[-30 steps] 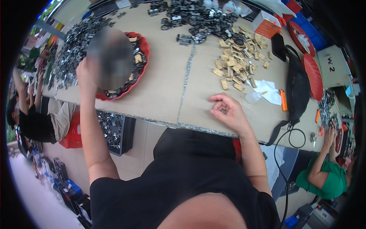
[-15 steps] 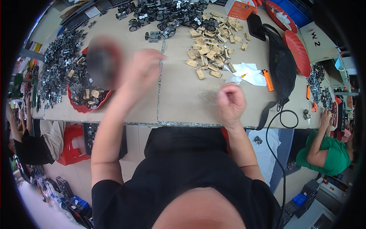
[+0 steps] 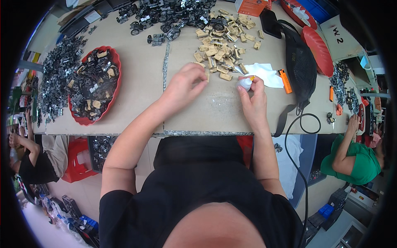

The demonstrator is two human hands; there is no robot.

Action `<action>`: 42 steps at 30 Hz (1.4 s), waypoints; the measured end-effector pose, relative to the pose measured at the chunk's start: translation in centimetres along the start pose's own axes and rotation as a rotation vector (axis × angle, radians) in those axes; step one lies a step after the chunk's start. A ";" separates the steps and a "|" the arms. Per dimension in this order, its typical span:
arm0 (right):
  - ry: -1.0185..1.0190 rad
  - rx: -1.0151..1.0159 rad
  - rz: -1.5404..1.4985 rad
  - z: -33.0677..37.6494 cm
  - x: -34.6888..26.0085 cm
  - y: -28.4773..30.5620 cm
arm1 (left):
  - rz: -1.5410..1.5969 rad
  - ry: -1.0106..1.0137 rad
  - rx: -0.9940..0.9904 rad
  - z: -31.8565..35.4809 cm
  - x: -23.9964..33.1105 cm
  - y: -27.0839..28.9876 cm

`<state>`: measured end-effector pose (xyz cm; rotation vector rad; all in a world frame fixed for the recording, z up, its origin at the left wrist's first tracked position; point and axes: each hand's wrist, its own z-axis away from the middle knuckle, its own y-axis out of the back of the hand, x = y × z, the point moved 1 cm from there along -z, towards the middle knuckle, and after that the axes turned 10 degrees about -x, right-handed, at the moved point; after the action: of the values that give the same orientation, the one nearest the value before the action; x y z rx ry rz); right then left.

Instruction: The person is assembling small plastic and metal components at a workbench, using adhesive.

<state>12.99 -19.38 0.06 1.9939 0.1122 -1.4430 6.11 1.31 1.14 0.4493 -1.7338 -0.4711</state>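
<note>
- Hands meet over the tan surface (image 3: 136,82): the left hand (image 3: 184,84) pinches a small tan piece (image 3: 205,75) in a narrow fingertip grip, just beside the right.
- The right hand (image 3: 253,99) closes its grip round a small white bottle (image 3: 245,84) with an orange tip, pointed toward the left fingers.
- Just beyond both grips lies a heap of tan pieces (image 3: 221,41), with dark metal parts (image 3: 169,16) past it.
- To the right of the right grip, touching nothing held, lie a white tissue (image 3: 264,73) and an orange lighter (image 3: 285,81).
- Well to the left of the left grip sits a red tray (image 3: 117,70) of mixed parts.
</note>
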 end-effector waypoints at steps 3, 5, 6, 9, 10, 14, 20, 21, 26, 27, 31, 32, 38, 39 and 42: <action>0.017 -0.024 -0.070 -0.2 0.4 -0.2 | 0.634 0.177 0.054 1.6 -0.6 0.7; 0.066 -0.035 -0.192 -0.2 0.9 -0.5 | 1.030 0.278 0.039 2.5 0.0 1.1; 0.021 -0.070 -0.317 -0.1 0.4 -0.5 | 1.232 0.324 0.032 2.9 0.3 1.1; -0.084 -0.161 -0.609 0.2 -1.3 -0.7 | 1.463 0.372 0.104 3.5 -0.2 0.7; -0.094 -0.182 -0.651 0.3 -1.4 -0.9 | 1.472 0.360 0.115 3.7 -0.3 0.5; -0.151 -0.252 -0.949 0.1 -2.6 -1.8 | 1.506 0.355 0.150 4.3 -0.3 0.4; -0.153 -0.041 -1.159 -0.6 -2.1 -1.9 | 1.427 0.375 0.190 4.7 -0.3 0.2; -0.138 -0.047 -1.205 -0.6 -1.7 -1.7 | 1.396 0.356 0.179 4.8 -0.4 0.0; -0.160 -0.067 -1.431 -0.2 -1.6 -2.5 | 1.242 0.321 0.191 5.3 -0.1 -0.4; -0.140 -0.070 -1.384 -0.2 -1.7 -2.7 | 1.205 0.314 0.190 5.4 -0.1 -0.5; -0.078 -0.054 -1.227 0.0 -1.8 -3.4 | 1.148 0.317 0.198 5.5 0.2 -0.7; -0.067 -0.044 -1.196 0.1 -1.7 -3.5 | 1.134 0.317 0.197 5.5 0.3 -0.8; 0.024 -0.050 -0.943 0.9 -2.4 -3.9 | 1.005 0.337 0.187 5.4 0.2 -1.2; 0.049 -0.049 -0.887 0.9 -2.4 -3.9 | 1.007 0.335 0.188 5.4 0.2 -1.2; 0.114 -0.051 -0.750 1.1 -2.7 -3.9 | 1.035 0.334 0.199 5.5 0.1 -1.2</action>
<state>9.37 -16.10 0.42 2.0867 1.0258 -1.7240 0.80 0.66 -0.53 -0.2521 -1.4550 0.4967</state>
